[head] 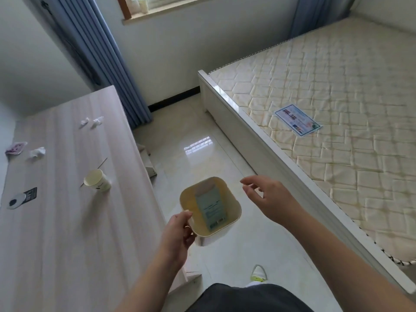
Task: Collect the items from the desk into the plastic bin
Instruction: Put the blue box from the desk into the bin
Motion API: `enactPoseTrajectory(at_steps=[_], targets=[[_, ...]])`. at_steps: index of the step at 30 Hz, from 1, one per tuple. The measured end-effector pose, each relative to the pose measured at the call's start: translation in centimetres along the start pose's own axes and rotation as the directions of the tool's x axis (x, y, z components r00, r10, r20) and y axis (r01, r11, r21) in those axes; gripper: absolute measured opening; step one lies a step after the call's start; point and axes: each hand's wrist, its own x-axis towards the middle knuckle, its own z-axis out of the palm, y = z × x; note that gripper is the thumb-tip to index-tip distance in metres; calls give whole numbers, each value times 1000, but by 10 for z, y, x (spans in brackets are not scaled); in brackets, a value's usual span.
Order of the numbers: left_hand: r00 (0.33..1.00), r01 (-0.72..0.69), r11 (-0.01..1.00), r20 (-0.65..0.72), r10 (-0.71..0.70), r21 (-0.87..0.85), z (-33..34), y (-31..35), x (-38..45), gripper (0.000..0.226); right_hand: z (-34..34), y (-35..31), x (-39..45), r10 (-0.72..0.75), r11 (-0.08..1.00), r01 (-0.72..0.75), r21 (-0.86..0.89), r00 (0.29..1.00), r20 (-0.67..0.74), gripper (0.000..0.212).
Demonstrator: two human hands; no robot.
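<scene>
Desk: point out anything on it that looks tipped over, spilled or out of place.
The paper cup lies on its side on the desk, its open mouth toward the camera; no spill shows around it. Three crumpled tissues are scattered farther back, with a pink wrapper at the left edge. A thin stick lies behind the cup.

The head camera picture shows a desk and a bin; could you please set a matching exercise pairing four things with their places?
Things:
1. paper cup
2. box
3. leaflet
4. left hand

Places:
A. on the mattress
B. at the bin's near rim
C. lying on its side on the desk
D. inside the plastic bin

Pairs: 1-C, 2-D, 3-A, 4-B
</scene>
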Motion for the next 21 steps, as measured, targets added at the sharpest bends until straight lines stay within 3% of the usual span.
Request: enactPoseTrajectory(at_steps=[10,21], targets=[[994,8,997,-107,-17,-80,53,5,25,24,-33,48,62,-52,999,51,8,982,181,35],[958,21,965,-271,-95,-263,12,24,65,17,-3,5,161,-232,967,254,-20,910,344,34]])
